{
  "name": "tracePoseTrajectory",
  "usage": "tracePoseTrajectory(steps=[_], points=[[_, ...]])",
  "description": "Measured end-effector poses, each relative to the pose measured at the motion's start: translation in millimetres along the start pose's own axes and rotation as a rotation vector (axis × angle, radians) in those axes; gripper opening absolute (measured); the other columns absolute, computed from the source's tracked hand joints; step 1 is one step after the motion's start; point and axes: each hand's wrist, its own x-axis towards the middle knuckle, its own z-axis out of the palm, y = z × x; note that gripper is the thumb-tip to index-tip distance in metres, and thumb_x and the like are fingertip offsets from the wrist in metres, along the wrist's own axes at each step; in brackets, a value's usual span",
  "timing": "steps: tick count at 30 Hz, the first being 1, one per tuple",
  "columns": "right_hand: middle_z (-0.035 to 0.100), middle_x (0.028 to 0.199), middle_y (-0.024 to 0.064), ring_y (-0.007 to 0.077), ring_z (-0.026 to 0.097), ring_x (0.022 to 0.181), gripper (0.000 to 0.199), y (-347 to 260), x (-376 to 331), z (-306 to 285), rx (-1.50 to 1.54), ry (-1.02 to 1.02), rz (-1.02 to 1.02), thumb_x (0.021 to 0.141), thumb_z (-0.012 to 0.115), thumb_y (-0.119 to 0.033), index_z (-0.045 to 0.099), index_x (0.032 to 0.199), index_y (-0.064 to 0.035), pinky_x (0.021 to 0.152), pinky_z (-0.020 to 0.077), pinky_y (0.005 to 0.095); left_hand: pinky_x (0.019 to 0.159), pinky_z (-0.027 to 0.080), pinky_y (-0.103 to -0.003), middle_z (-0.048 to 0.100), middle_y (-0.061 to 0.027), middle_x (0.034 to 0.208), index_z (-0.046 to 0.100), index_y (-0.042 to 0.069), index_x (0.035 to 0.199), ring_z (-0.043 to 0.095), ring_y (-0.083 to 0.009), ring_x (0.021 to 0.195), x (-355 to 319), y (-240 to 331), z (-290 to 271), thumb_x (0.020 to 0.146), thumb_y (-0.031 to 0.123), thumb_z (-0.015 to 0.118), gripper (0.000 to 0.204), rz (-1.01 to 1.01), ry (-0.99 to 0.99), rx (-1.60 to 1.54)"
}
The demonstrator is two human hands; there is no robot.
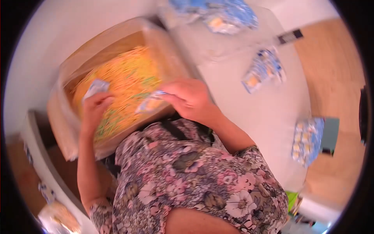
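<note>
A cardboard box (52, 103) lined with clear plastic stands in front of me, filled with many thin yellow, orange and green sticks (124, 74). Over its left part, my left hand (95, 107) pinches a small blue-and-white packet (96, 86). My right hand (191, 97) is closed at the box's right side, gripping the end of another small blue-and-white packet (148, 103) that hangs over the sticks. Both packets are blurred, so I cannot tell whether they are sealed.
On the white table (233, 124) to the right lie a blue-and-white pack (265, 70) and, farther right, another pack (307, 140) beside a grey-green block (330, 134). Several blue packs (218, 15) sit at the back in clear plastic. A dark strip (290, 37) crosses the table's edge.
</note>
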Motion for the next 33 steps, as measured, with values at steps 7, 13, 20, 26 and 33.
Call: tracePoseTrajectory(steps=[7,13,20,26,33], points=[[0.065,0.084,0.0040,0.0046,0.056,0.075,0.014,16,-97,-205,-0.511,0.665,0.710,0.080,0.064,0.001,0.064,0.094,0.0035,0.065,0.0450,0.0195,0.080,0.044,-0.055,0.054,-0.0143,0.118,0.049,0.008,0.119,0.049,-0.0401,0.110,29,-57,-43,0.076,0.021,0.070,0.049,-0.103,0.114,1.233],[0.065,0.103,0.0096,0.0225,0.060,0.094,0.025,85,-142,-234,-1.074,0.268,0.480,0.080,0.064,0.000,0.063,0.104,-0.0009,0.082,0.0467,0.0336,0.077,0.045,-0.047,0.060,-0.0091,0.105,0.062,0.011,0.102,0.057,-0.0325,0.095,29,-88,-50,0.067,0.026,0.076,0.040,-0.040,0.261,1.075],[0.063,0.103,0.0159,0.0268,0.060,0.093,0.021,3,-52,-125,-1.012,0.438,-0.078,0.078,0.065,0.004,0.062,0.099,0.0026,0.083,0.0477,0.0348,0.073,0.049,-0.040,0.066,-0.0096,0.087,0.066,0.010,0.094,0.062,-0.0291,0.086,31,-81,-36,0.058,0.019,0.082,0.040,-0.101,0.479,0.802],[0.063,0.085,0.0144,0.0300,0.060,0.076,0.013,-1,17,12,-0.388,-0.207,-0.127,0.075,0.063,0.006,0.062,0.086,0.0009,0.066,0.0486,0.0343,0.065,0.050,-0.033,0.066,-0.0132,0.076,0.063,0.001,0.090,0.063,-0.0250,0.068,28,-86,-47,0.066,0.008,0.077,0.028,-0.132,0.504,0.407],[0.060,0.079,0.0178,0.0335,0.060,0.079,0.011,103,48,69,-0.780,-0.780,0.200,0.075,0.060,-0.012,0.061,0.073,-0.0008,0.067,0.0481,0.0421,0.068,0.049,-0.037,0.065,-0.0125,0.080,0.061,0.003,0.083,0.062,-0.0298,0.075,31,-62,-48,0.066,0.005,0.075,0.022,-0.051,0.556,0.461]])
